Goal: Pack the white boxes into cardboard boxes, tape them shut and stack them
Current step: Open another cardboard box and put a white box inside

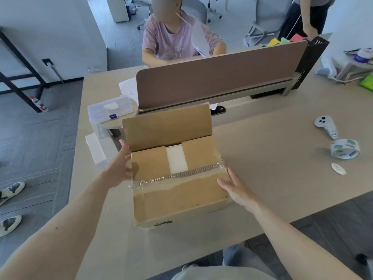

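Observation:
A cardboard box point(177, 201) stands on the beige table point(272, 158) in front of me. Its far flap stands up, both side flaps are folded in, and the near flap hangs down with old clear tape along its edge. A white box point(177, 159) shows in the gap between the side flaps. My left hand point(121, 166) rests with straight fingers against the box's left side. My right hand point(235, 187) lies flat against the right near corner. Another white box point(94, 150) lies on the table to the left.
A roll of clear tape point(345, 151), a white controller point(326, 126) and a small white oval piece point(338, 168) lie at the right. A clear plastic case point(110, 111) stands behind the box by the brown divider point(222, 77). A person sits beyond it.

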A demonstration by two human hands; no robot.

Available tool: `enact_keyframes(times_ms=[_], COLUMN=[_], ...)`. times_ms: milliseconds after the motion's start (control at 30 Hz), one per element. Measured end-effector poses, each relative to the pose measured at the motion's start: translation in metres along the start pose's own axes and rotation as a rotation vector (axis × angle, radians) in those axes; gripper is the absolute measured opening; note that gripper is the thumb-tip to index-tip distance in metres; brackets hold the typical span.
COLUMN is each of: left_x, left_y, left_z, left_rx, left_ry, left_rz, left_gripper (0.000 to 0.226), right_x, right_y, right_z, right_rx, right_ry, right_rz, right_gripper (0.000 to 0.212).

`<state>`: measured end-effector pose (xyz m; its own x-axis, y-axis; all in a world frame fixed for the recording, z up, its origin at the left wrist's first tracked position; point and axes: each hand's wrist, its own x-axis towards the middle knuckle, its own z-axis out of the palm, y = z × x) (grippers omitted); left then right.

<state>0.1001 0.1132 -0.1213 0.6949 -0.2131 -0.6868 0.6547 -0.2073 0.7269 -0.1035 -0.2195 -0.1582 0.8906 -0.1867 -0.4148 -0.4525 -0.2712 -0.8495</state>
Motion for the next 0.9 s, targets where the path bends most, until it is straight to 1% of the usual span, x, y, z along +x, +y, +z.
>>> enact_keyframes(times_ms=[100, 167, 233, 300, 367, 400, 433, 567, 700, 800, 900], left_x=[0.001, 0.004, 0.007, 0.007, 0.007, 0.007, 0.009, 0.012, 0.016, 0.020, 0.025], left_y=[0.001, 0.001, 0.002, 0.003, 0.002, 0.000, -0.002, -0.007, -0.005, 0.000, 0.006], left_z=[0.021, 0.038, 0.059, 0.082, 0.103, 0.113, 0.121, 0.163, 0.213, 0.253, 0.296], left_rx=[-0.070, -0.065, -0.038, -0.016, 0.007, 0.025, 0.045, 0.164, 0.281, 0.311, 0.342], left_ry=[-0.066, -0.123, -0.162, -0.193, -0.196, -0.189, -0.179, -0.121, -0.033, -0.010, 0.025], left_rz=[0.026, 0.051, 0.066, 0.086, 0.127, 0.149, 0.165, 0.249, 0.301, 0.311, 0.297], left_gripper=[0.083, 0.082, 0.079, 0.066, 0.043, 0.036, 0.035, 0.033, 0.041, 0.044, 0.045], right_x=[0.000, -0.002, -0.004, -0.005, -0.006, -0.008, -0.008, -0.002, 0.004, 0.012, 0.016], right_y=[0.007, 0.014, 0.020, 0.027, 0.033, 0.033, 0.036, 0.048, 0.066, 0.084, 0.100], right_z=[-0.021, -0.040, -0.059, -0.078, -0.096, -0.104, -0.112, -0.149, -0.190, -0.227, -0.265], right_rx=[0.009, 0.026, 0.040, 0.049, 0.067, 0.083, 0.108, 0.074, 0.040, 0.026, 0.036], right_ry=[0.058, 0.107, 0.143, 0.184, 0.212, 0.221, 0.212, 0.212, 0.213, 0.208, 0.180], right_rz=[0.048, 0.095, 0.116, 0.144, 0.147, 0.154, 0.142, 0.114, 0.107, 0.110, 0.108], right_gripper=[0.071, 0.068, 0.071, 0.074, 0.074, 0.074, 0.075, 0.072, 0.072, 0.074, 0.084])
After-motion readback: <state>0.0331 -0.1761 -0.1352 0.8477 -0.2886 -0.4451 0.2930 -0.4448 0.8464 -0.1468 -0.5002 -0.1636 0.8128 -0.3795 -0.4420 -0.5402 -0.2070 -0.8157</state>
